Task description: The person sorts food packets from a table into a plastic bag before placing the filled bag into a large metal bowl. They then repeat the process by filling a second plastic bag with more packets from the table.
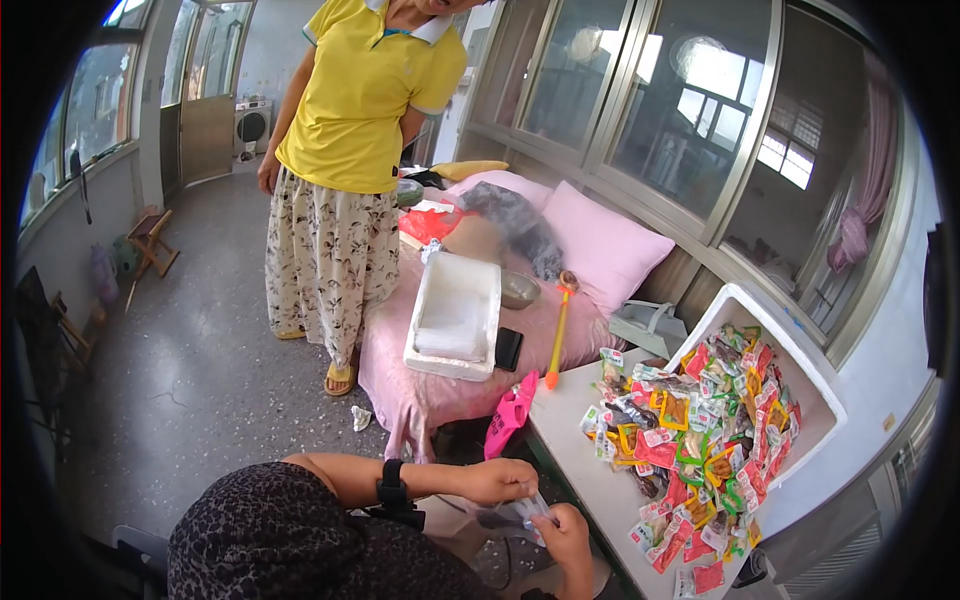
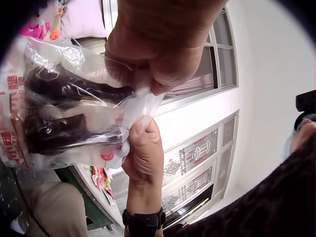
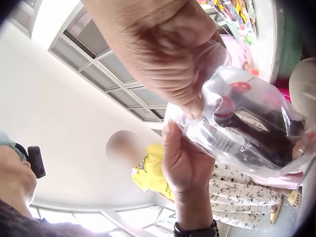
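Both hands hold a clear plastic bag with red print (image 2: 15, 113) by its gathered top edge, low in front of the body. Dark brown, drumstick-shaped pieces (image 2: 54, 133) lie inside it. My left hand (image 1: 498, 480) pinches one side of the edge between thumb and fingers. On the other side, close by, my right hand (image 1: 568, 535) grips the plastic with thumb and curled fingers. In the right wrist view the bag (image 3: 256, 123) hangs away from both hands, its contents showing through.
Many small colourful snack packets (image 1: 690, 430) spill from a tipped white foam box (image 1: 825, 400) onto the table (image 1: 560, 415) at right. On the pink-covered bed (image 1: 390, 350) ahead are another foam box (image 1: 452, 365), a dark phone-like object (image 1: 508, 348) and a metal bowl (image 1: 520, 290). A person in yellow (image 1: 370, 110) stands beside it.
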The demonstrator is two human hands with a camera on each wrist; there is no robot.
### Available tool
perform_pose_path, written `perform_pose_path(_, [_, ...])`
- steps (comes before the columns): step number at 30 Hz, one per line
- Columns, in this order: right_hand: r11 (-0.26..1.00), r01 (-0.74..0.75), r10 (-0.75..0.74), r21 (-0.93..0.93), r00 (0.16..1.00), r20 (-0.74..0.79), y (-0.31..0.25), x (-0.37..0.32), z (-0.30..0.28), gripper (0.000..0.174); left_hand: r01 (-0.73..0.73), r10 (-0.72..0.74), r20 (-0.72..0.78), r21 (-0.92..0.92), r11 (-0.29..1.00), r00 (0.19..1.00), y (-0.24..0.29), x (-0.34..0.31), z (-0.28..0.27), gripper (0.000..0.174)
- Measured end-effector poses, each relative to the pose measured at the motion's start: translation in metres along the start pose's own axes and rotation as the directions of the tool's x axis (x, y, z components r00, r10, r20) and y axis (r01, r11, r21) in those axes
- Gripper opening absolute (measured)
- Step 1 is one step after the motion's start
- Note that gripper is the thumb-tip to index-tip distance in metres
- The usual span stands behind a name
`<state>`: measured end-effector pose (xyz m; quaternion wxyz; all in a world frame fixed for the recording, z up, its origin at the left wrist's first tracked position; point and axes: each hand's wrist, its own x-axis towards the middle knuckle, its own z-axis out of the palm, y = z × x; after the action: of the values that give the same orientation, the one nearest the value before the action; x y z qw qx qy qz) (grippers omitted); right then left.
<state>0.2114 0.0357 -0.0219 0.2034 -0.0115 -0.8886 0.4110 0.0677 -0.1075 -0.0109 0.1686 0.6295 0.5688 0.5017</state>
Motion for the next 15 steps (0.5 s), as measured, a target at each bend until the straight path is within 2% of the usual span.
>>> perform_pose_path(8, [1.000,0.017,-0.018,-0.007,1.000,-0.006,-0.0045,0.0023,-0.0017,0.021,0.025,-0.025,0.008,0.001,1.000,1.000,0.0021,0.0005,-0.0020,0.010])
perform_pose_path(15, [1.000,-0.004,0.004,0.003,1.000,-0.009,-0.0059,0.0029,-0.0014,0.020,-0.076,0.077,-0.025,0.019,0.997,0.997,-0.0040,0.0000,-0.0012,0.015])
